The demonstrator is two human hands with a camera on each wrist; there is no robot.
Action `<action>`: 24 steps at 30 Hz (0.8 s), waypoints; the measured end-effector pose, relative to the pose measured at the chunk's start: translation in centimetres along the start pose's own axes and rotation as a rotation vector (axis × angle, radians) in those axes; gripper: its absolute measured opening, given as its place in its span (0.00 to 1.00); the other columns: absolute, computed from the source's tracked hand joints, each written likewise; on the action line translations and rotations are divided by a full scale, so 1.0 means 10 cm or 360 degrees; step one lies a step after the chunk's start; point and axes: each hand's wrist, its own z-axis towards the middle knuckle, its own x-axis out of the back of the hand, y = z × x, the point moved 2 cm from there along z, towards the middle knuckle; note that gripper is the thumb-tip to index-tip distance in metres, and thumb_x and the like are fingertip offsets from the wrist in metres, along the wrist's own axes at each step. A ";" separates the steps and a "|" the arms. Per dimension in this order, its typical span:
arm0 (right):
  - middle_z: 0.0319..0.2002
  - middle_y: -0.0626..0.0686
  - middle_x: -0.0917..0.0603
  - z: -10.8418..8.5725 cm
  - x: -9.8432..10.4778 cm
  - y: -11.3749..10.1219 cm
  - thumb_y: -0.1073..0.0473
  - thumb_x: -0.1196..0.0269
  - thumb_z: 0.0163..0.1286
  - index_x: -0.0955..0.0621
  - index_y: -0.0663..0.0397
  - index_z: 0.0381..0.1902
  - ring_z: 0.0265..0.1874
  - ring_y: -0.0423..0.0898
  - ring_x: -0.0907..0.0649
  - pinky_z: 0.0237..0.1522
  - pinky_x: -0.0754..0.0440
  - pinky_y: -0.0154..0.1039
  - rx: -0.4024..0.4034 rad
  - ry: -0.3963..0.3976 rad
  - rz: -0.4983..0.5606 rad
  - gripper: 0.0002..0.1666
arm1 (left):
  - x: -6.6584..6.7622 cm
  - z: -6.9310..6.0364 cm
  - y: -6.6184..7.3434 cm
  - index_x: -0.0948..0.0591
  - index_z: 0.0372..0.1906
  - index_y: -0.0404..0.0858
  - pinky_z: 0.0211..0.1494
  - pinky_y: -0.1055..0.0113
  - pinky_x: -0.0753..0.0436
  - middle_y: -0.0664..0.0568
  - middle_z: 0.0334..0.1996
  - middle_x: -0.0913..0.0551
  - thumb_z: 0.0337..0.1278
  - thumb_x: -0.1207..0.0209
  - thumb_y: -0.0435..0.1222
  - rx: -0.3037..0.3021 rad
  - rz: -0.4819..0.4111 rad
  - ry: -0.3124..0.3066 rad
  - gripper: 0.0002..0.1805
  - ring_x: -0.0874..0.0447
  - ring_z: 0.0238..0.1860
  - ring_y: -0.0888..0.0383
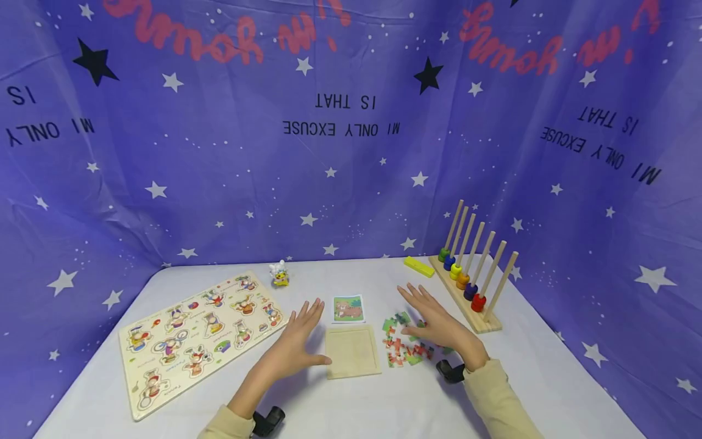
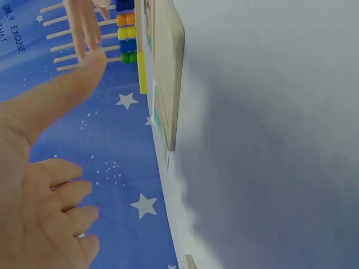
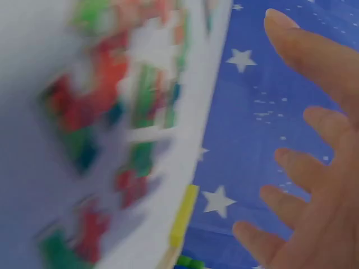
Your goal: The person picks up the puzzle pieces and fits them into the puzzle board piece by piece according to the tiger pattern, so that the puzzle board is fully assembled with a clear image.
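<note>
- Above the white table [image 1: 378, 408], left of centre, a person's left hand [image 1: 296, 344] hovers with its fingers extended and its thumb stretched wide; the thumb tip overlaps the near-square wooden tray's left edge in the head view.
- To the right, the right hand [image 1: 436, 322] hovers over loose puzzle pieces [image 1: 396, 344], fingers spread and relaxed, thumb held apart.
- Between the hands lies the wooden tray [image 1: 352, 352], its pale flat base showing inside a low raised rim.
- Just right of the tray, the green and red pieces lie scattered on the table, partly hidden by the right hand.
- Just beyond the tray, a picture card [image 1: 348, 309] shows a brown animal on green.
- At far left, a large wooden board [image 1: 189, 335] holds colourful inset animal figures; a small white-and-yellow toy [image 1: 279, 274] stands near its far corner.
- At far right, a wooden rod stand [image 1: 485, 322] carries coloured beads [image 1: 478, 303] low on its upright rods, near a yellow block [image 1: 419, 266].
</note>
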 end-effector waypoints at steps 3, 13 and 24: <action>0.75 0.60 0.49 -0.03 -0.04 0.07 0.53 0.32 0.63 0.43 0.53 0.75 0.73 0.66 0.54 0.67 0.49 0.68 0.0031 -0.0055 0.0041 0.48 | -0.01 0.01 0.03 0.42 0.71 0.27 0.73 0.41 0.53 0.37 0.73 0.48 0.40 0.26 0.41 0.0010 -0.0095 -0.0018 0.54 0.53 0.73 0.37; 0.64 0.61 0.27 -0.04 -0.03 0.27 0.56 0.29 0.60 0.26 0.57 0.64 0.64 0.59 0.29 0.61 0.28 0.58 0.0170 -0.0144 0.0038 0.35 | -0.10 0.00 0.07 0.34 0.67 0.25 0.69 0.37 0.45 0.33 0.70 0.40 0.37 0.25 0.41 0.0116 -0.0192 -0.0213 0.50 0.45 0.69 0.32; 0.45 0.47 0.14 0.06 0.00 0.33 0.62 0.27 0.55 0.14 0.51 0.46 0.46 0.49 0.18 0.49 0.19 0.51 0.0175 -0.0325 0.0015 0.18 | -0.20 -0.04 0.08 0.30 0.64 0.26 0.66 0.38 0.38 0.33 0.67 0.35 0.34 0.24 0.44 0.0226 -0.0156 -0.0227 0.49 0.38 0.65 0.30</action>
